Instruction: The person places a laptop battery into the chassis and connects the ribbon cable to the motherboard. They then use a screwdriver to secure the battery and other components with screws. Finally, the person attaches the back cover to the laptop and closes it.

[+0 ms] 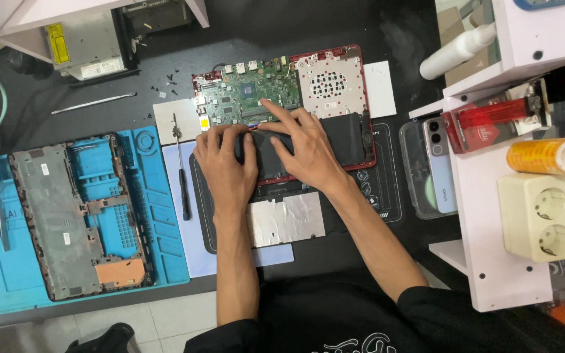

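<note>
1. The left hand (227, 163) lies flat on the left end of the black battery (335, 140), which sits in the lower half of an opened red laptop (282, 111) on the dark table (374, 26).
2. The fingers of the left hand are bent and close together; their tips press at the upper edge of the battery, and the thumb rests on its top. They lie on the battery rather than close around it.
3. The right hand (305, 147) covers the middle of the same battery. Its fingers are spread; the index finger (273, 110) reaches up to the border where the battery meets the green circuit board (250, 91).
4. I cannot tell if the right fingertips pinch a small connector there or only press on it.
5. The two hands are just beside each other, the thumbs almost touching.
6. A black screwdriver (184, 189) lies to the left of the left hand, on a pale mat.
7. Further left, a grey laptop bottom cover (67, 216) rests on a blue work mat (158, 216).
8. A silver foil sheet (286, 219) lies below the laptop, between the two forearms.
9. To the right, a phone (439, 163) lies near a white shelf (492, 216), which carries a cream double socket (537, 216).
</note>
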